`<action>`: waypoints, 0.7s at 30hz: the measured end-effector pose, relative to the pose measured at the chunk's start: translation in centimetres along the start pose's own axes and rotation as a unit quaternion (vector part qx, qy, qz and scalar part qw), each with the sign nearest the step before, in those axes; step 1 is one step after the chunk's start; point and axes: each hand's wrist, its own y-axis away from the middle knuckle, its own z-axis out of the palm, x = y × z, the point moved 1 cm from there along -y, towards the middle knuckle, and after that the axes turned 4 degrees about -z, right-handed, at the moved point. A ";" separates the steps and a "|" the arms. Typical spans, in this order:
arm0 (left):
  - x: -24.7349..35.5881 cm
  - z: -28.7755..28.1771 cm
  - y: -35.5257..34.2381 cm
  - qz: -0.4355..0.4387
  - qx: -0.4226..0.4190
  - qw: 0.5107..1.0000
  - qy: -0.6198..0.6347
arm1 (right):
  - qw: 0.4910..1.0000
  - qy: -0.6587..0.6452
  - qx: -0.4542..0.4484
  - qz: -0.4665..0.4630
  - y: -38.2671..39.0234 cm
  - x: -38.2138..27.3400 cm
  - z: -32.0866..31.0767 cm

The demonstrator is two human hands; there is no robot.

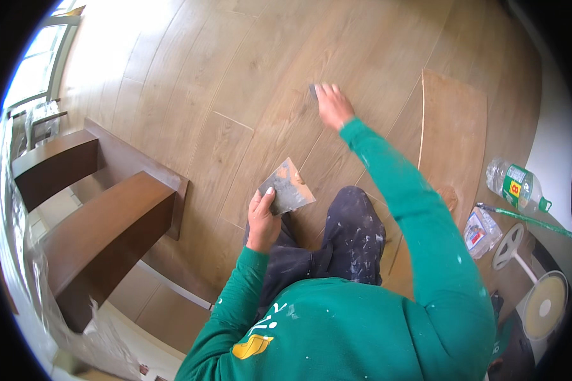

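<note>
over wood-toned floor (235, 82) beside brown steps (111, 222), left hand (264, 220) around smeared plate (289, 190), right hand (334, 106) around dark piece (313, 92)

The right arm (403, 197) is stretched forward and angled inward across the view, with the right wrist (347, 120) nearly in line with the forearm. The right hand (334, 106) is turned back upward, its fingers (327, 89) drawn together in a closed grip and slightly blurred. The left forearm (240, 286) is raised in front of the trunk, and the left hand (264, 222) is held nearer the body, clasped, with the left thumb (270, 192) laid on top. The right knee (356, 222) is bent.
</note>
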 end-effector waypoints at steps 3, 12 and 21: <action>1.6 -2.3 0.0 -0.001 -0.008 1.000 0.007 | 0.991 0.052 -0.051 0.112 -6.9 1.6 2.9; 6.0 -9.2 -3.1 0.100 0.036 0.994 -0.006 | 0.990 0.000 -0.134 0.048 4.5 -14.5 10.7; 5.3 -4.1 -2.4 0.477 -0.203 0.688 -0.508 | 0.375 -0.852 -0.012 0.366 16.2 -16.2 -4.1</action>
